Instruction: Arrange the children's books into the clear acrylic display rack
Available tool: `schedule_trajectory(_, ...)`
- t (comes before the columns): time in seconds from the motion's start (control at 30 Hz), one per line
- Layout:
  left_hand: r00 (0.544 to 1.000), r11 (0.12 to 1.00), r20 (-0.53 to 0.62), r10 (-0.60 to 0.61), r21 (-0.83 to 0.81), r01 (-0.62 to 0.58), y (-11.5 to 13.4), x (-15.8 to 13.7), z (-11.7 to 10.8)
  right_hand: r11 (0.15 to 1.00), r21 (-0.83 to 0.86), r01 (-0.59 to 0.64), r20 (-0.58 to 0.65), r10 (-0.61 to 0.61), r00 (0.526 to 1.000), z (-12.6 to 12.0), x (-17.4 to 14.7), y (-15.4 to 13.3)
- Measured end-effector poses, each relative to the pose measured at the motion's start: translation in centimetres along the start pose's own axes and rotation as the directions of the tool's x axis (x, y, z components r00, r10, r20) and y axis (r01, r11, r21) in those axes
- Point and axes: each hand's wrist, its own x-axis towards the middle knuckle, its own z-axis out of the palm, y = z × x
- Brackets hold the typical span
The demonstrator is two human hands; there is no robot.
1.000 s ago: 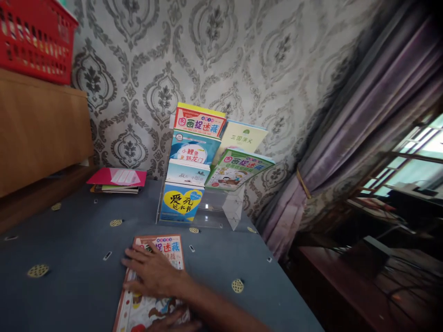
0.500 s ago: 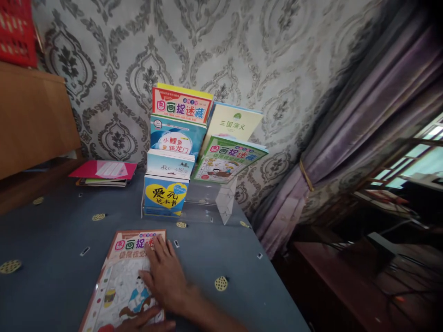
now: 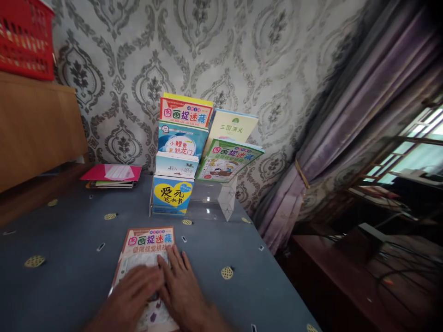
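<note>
A children's picture book (image 3: 148, 249) with a reddish-brown border and Chinese lettering lies flat on the blue tablecloth. My right hand (image 3: 180, 281) rests palm down along the book's right edge, fingers stretched toward its title. Across the middle of the cover, my left hand (image 3: 131, 293) is slightly blurred, its fingers extended toward the right hand and close to touching it. The left hand and wrist hide much of the cover art. Neither hand grips anything.
Behind the book stands a clear acrylic rack (image 3: 226, 203) with several books in tiers, including a blue book with a yellow heart (image 3: 172, 196) and a green picture book (image 3: 228, 161). A pink folder (image 3: 110, 172) tops a small stack at left. A red basket (image 3: 26, 41) sits on a wooden cabinet (image 3: 38, 129).
My left hand has moved up from the book's lower edge onto the middle of its cover. The right hand has slid lower, uncovering the title. The camera view has shifted slightly.
</note>
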Motion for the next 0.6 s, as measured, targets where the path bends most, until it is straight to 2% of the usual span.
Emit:
schedule_trajectory(0.03, 0.994, 0.989, -0.055, -0.092, 0.111, 0.098, -1.3, -0.3, -0.1, 1.000, -0.002, -0.020, -0.012, 0.020, 1.000, -0.1, -0.1, -0.3)
schedule_trajectory(0.1, 0.931, 0.905, -0.224, -0.289, 0.254, 0.342, -3.8, -0.8, 0.0, 0.998, -0.015, -0.056, -0.034, 0.055, 0.998, -0.3, -0.1, -0.8)
schedule_trajectory(0.13, 0.892, 0.857, -0.266, -0.366, 0.276, 0.435, -4.8, -1.0, 0.2, 0.998, -0.024, -0.063, -0.040, 0.062, 0.997, -0.4, -0.2, -0.9)
schedule_trajectory(0.2, 0.844, 0.807, -0.281, -0.456, 0.270, 0.526, -6.2, -1.4, 0.8, 0.997, -0.041, -0.064, -0.053, 0.061, 0.997, -0.3, -0.2, -1.0)
schedule_trajectory(0.33, 0.826, 0.823, -0.265, -0.497, 0.158, 0.546, -6.6, -1.6, 1.7, 0.998, -0.062, -0.033, -0.065, 0.029, 0.997, 0.1, -0.1, -0.7)
schedule_trajectory(0.47, 0.770, 0.827, -0.314, -0.555, -0.106, 0.552, -6.0, -1.2, 1.1, 0.997, -0.069, -0.015, -0.048, 0.012, 0.999, 0.2, -0.1, -0.4)
schedule_trajectory(0.53, 0.733, 0.781, -0.273, -0.623, -0.281, 0.558, -5.7, -0.9, 0.3, 0.998, -0.058, -0.014, -0.039, 0.012, 0.999, -0.1, -0.2, -0.5)
schedule_trajectory(0.6, 0.682, 0.690, -0.218, -0.698, -0.461, 0.558, -5.3, -0.3, -0.4, 0.999, -0.044, -0.025, -0.041, 0.023, 0.999, -0.3, -0.2, -0.7)
